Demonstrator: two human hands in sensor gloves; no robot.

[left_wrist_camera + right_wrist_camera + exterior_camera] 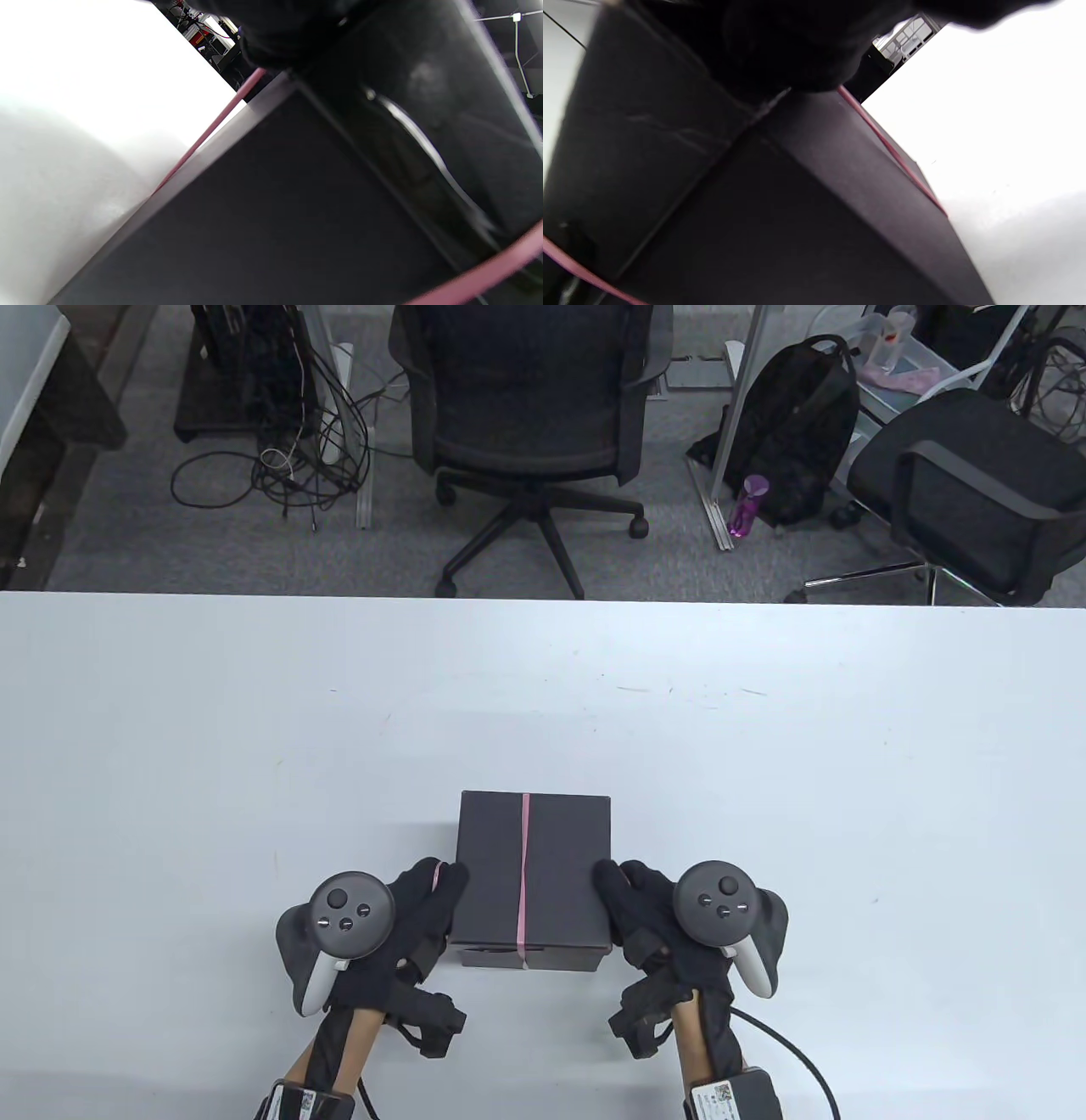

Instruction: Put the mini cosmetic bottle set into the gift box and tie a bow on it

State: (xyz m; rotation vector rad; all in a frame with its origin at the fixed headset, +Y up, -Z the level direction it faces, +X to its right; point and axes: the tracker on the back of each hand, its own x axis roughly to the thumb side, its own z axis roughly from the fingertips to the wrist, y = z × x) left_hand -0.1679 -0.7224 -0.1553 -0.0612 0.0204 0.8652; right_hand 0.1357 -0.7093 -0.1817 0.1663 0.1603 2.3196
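A closed black gift box (564, 865) stands on the white table (254, 746) near its front edge. A pink ribbon (523, 865) runs over the lid from back to front. My left hand (441, 882) lies against the box's left side, and a strand of ribbon (212, 127) runs from its fingers (275, 38) down along the box (275, 212). My right hand (615, 882) lies against the right side, its fingers (797, 51) curled over the top edge, and a ribbon strand (891, 148) leads from under them along the box (797, 212). No bottles show.
Beyond the table's far edge stand two black office chairs (526, 407), a black backpack (797, 432) and loose cables (288, 449) on the floor. Bare white tabletop surrounds the box on every side.
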